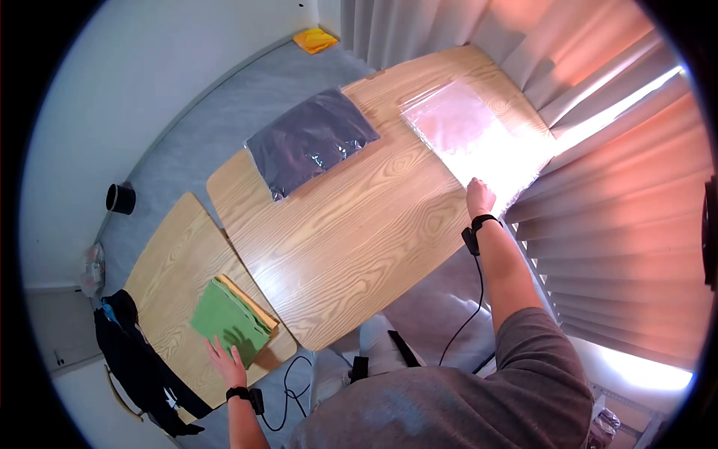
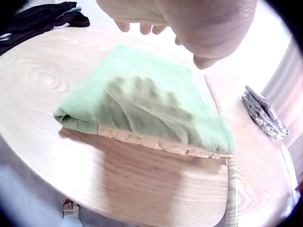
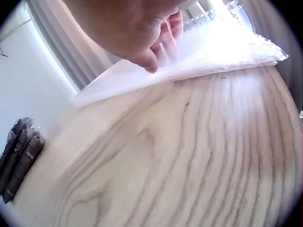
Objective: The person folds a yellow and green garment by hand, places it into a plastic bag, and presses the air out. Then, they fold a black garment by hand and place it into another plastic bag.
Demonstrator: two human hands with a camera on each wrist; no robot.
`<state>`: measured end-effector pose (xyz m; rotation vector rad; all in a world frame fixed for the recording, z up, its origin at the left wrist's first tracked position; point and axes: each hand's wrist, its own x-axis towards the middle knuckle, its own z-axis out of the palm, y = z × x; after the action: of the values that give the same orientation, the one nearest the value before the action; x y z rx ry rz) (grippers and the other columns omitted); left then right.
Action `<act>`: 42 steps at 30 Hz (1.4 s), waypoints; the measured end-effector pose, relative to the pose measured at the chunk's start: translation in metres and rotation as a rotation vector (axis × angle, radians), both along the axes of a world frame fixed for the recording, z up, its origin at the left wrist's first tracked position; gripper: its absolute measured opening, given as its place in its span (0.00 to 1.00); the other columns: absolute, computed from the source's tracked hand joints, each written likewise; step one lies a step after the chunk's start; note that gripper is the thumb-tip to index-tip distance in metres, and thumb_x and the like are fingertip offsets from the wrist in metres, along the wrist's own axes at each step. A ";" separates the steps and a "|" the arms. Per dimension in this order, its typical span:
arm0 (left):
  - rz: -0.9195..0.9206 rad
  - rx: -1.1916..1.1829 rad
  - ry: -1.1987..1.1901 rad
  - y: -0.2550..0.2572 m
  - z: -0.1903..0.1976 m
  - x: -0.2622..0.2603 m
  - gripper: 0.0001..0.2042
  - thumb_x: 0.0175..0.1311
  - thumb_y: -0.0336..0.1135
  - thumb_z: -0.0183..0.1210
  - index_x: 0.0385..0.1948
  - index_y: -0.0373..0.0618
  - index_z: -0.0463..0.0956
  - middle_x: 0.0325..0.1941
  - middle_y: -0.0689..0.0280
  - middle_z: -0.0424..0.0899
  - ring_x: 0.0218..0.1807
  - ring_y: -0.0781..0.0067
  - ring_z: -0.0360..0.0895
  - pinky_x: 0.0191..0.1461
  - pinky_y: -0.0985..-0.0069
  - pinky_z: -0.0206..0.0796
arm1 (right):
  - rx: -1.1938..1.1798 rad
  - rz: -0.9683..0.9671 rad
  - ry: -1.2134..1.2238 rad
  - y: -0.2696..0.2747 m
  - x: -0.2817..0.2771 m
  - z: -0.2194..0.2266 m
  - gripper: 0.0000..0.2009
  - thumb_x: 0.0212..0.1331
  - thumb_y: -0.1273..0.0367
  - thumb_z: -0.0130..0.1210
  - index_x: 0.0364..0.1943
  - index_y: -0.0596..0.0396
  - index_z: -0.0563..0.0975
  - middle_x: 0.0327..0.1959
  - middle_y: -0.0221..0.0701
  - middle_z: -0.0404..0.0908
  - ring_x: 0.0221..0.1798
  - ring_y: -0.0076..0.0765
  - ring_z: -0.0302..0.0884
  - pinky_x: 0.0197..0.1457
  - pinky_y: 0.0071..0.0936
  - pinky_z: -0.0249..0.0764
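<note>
A folded green cloth (image 1: 229,317) (image 2: 137,94) lies on the small table, with yellow-orange cloth (image 1: 250,299) showing along one side. Over its near edge is my left hand (image 1: 228,364) (image 2: 184,23), fingers extended and spread, holding nothing; its shadow falls on the green cloth. Clear, shiny plastic bags (image 1: 456,123) (image 3: 208,52) lie flat at the right of the large table, partly washed out by glare. At their near edge my right hand (image 1: 480,198) (image 3: 137,33) has its fingers curled, with clear film between thumb and fingers; the exact contact is hard to see.
A dark item in clear plastic (image 1: 310,142) lies on the large table (image 1: 351,239). Black clothing (image 1: 138,367) hangs at the small table's left end. A black bin (image 1: 120,199) and a yellow cloth (image 1: 315,40) are on the floor. Cables trail from both wrists.
</note>
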<state>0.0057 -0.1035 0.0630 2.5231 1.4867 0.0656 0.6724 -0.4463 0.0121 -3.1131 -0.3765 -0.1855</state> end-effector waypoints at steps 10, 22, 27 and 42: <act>-0.088 -0.119 -0.264 0.005 0.020 0.031 0.27 0.64 0.32 0.52 0.65 0.37 0.54 0.70 0.47 0.53 0.70 0.45 0.51 0.70 0.57 0.46 | 0.827 0.084 0.409 0.010 0.011 0.050 0.13 0.60 0.63 0.54 0.38 0.60 0.81 0.48 0.40 0.81 0.49 0.33 0.78 0.51 0.26 0.69; -0.377 -0.734 -0.822 0.007 0.078 0.079 0.26 0.67 0.31 0.47 0.67 0.43 0.54 0.68 0.59 0.61 0.65 0.64 0.64 0.65 0.68 0.56 | 0.921 0.927 0.935 0.204 -0.348 0.148 0.06 0.58 0.69 0.57 0.29 0.58 0.78 0.71 0.42 0.53 0.72 0.45 0.53 0.70 0.34 0.52; -0.176 -0.960 -1.142 0.034 0.083 0.017 0.21 0.70 0.35 0.46 0.63 0.43 0.62 0.64 0.58 0.66 0.63 0.65 0.66 0.65 0.70 0.56 | 0.776 1.039 1.293 0.292 -0.495 0.131 0.09 0.59 0.66 0.56 0.30 0.58 0.78 0.68 0.43 0.59 0.68 0.42 0.60 0.65 0.33 0.60; 0.545 -0.634 -1.080 0.128 -0.039 -0.219 0.20 0.63 0.23 0.48 0.58 0.43 0.70 0.40 0.64 0.81 0.37 0.82 0.75 0.41 0.84 0.66 | 0.700 0.514 0.641 0.363 -0.488 0.020 0.22 0.51 0.59 0.60 0.47 0.60 0.75 0.42 0.45 0.80 0.48 0.49 0.77 0.51 0.36 0.73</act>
<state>-0.2131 0.0246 0.0235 1.1583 1.3110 0.7564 0.1842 -0.0828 0.0319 -2.1407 -0.8305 0.5407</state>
